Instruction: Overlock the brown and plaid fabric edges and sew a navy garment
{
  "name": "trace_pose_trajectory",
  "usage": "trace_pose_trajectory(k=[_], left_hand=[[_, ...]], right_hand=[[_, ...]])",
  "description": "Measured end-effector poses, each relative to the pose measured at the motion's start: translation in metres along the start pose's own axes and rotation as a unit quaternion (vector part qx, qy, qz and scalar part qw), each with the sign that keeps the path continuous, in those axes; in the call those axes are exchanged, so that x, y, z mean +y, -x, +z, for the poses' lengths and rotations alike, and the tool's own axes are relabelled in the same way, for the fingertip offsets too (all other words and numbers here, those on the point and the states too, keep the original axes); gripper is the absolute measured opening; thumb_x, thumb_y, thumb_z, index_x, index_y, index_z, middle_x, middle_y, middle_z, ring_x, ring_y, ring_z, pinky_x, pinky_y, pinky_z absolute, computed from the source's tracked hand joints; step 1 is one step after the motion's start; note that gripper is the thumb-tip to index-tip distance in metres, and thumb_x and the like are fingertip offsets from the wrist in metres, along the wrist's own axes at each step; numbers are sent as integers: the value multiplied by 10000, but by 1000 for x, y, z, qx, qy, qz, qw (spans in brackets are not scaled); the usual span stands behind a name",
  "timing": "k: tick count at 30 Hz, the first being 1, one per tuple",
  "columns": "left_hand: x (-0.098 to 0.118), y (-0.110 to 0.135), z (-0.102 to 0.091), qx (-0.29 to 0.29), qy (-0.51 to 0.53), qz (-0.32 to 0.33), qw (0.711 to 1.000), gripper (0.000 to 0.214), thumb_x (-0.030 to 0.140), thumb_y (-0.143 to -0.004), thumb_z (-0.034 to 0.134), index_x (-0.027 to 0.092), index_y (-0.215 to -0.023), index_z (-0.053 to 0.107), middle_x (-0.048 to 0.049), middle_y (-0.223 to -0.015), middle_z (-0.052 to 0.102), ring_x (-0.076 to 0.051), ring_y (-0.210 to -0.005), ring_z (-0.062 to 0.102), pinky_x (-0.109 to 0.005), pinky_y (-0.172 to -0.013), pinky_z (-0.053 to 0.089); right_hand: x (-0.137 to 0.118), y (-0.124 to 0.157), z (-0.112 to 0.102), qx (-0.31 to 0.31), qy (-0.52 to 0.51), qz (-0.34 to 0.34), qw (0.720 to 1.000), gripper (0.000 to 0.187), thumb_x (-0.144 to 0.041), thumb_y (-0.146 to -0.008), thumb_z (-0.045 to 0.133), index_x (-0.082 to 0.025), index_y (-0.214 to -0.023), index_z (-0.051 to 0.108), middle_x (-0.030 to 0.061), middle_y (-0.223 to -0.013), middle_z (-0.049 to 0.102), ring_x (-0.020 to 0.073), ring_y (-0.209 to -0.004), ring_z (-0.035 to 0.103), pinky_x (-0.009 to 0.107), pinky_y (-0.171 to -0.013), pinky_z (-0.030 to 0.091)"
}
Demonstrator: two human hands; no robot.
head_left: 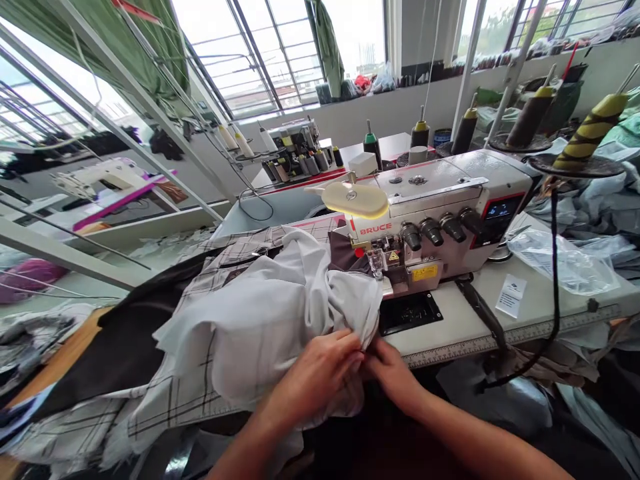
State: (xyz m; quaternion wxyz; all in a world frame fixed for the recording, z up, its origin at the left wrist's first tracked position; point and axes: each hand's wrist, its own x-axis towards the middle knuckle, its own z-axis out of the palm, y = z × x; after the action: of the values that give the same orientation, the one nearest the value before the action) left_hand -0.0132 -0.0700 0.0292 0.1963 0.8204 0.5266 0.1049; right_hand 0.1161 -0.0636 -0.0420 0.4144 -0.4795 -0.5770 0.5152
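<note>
Both of my hands meet at the near edge of a bunched light grey fabric (260, 313), just left of the machine's needle area. My left hand (327, 363) pinches the cloth between thumb and fingers. Close against it, my right hand (393, 373) also grips the fabric edge, its fingertips partly hidden behind the folds. Beneath the grey piece lies checked fabric (185, 393) with dark lines. The overlock sewing machine (425, 213) stands beyond my hands, and the grey cloth reaches up to its presser foot (377, 263).
A paper label (511, 295) and a clear plastic bag (565, 260) lie on the machine table right of the machine. Thread cones (590, 130) stand behind it. Dark cloth (120, 340) spreads at left. A measuring tape strip (465, 347) runs along the table's front edge.
</note>
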Motion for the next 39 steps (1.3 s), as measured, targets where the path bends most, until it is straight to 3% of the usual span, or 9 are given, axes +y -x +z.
trace_pose_trajectory(k=[5, 9, 11, 13, 18, 26, 32, 36, 39], left_hand=[[-20, 8, 15, 113, 127, -39, 985, 382, 280, -928, 389, 162, -566, 426, 23, -614, 451, -76, -559, 434, -194, -533, 340], [-7, 11, 12, 230, 91, -44, 968, 278, 247, -902, 473, 165, -647, 548, 32, -590, 493, -71, -542, 467, -183, -527, 366], [6, 14, 8, 301, 21, -17, 953, 116, 207, -883, 520, 180, -885, 633, 28, -659, 575, -73, -581, 531, -178, -571, 404], [23, 15, 6, 338, -76, 28, 938, 240, 156, -867, 537, 184, -1097, 600, 26, -673, 599, -81, -578, 553, -195, -577, 414], [52, -1, 24, 269, -229, 89, 931, 239, 87, -869, 452, 130, -1052, 600, 5, -614, 574, -119, -520, 530, -270, -500, 368], [34, -43, 34, 307, -229, 32, 923, 160, 138, -878, 474, 178, -906, 626, 0, -623, 563, -146, -554, 526, -284, -529, 344], [12, -59, 24, 326, -175, 43, 928, 206, 180, -905, 444, 187, -830, 636, 9, -618, 551, -133, -562, 524, -258, -539, 360], [-15, -74, 2, 257, -110, 113, 954, 216, 231, -918, 439, 201, -873, 648, 14, -651, 582, -107, -591, 562, -212, -550, 395], [-22, -68, -15, 209, -104, 139, 962, 194, 225, -907, 449, 227, -920, 642, 22, -702, 609, -95, -612, 590, -187, -557, 419]], right_hand=[[5, -13, -49, -47, -324, 122, 937, 382, -491, -846, 530, -180, -1051, 616, 53, -981, 687, 161, -844, 637, 270, -745, 502], [-5, -24, -49, -86, -308, 119, 940, 319, -448, -756, 670, -168, -906, 638, 20, -846, 678, 163, -760, 604, 258, -706, 478], [-4, -19, -45, -82, -300, 125, 942, 303, -441, -752, 673, -163, -871, 646, 9, -784, 664, 158, -711, 584, 259, -680, 466], [0, -10, -43, -78, -300, 136, 941, 284, -433, -759, 668, -162, -844, 651, -1, -727, 642, 147, -666, 561, 253, -647, 451], [9, -1, -38, -61, -342, 147, 926, 260, -405, -749, 673, -190, -893, 658, -16, -704, 628, 131, -624, 530, 237, -607, 423], [7, -37, -22, -4, -334, 46, 942, 173, -299, -763, 611, -167, -874, 627, -16, -745, 604, 111, -681, 487, 218, -664, 432], [6, -39, -2, 9, -365, 36, 930, 215, -380, -782, 633, -176, -840, 599, -10, -773, 606, 131, -781, 547, 231, -723, 462], [1, -39, 4, 18, -373, 6, 928, 323, -419, -788, 643, -212, -1030, 590, 32, -1020, 633, 177, -1042, 548, 299, -933, 428], [-1, -36, 2, 44, -353, -11, 935, 366, -443, -768, 661, -203, -1035, 595, 47, -1052, 630, 190, -1037, 556, 321, -948, 425]])
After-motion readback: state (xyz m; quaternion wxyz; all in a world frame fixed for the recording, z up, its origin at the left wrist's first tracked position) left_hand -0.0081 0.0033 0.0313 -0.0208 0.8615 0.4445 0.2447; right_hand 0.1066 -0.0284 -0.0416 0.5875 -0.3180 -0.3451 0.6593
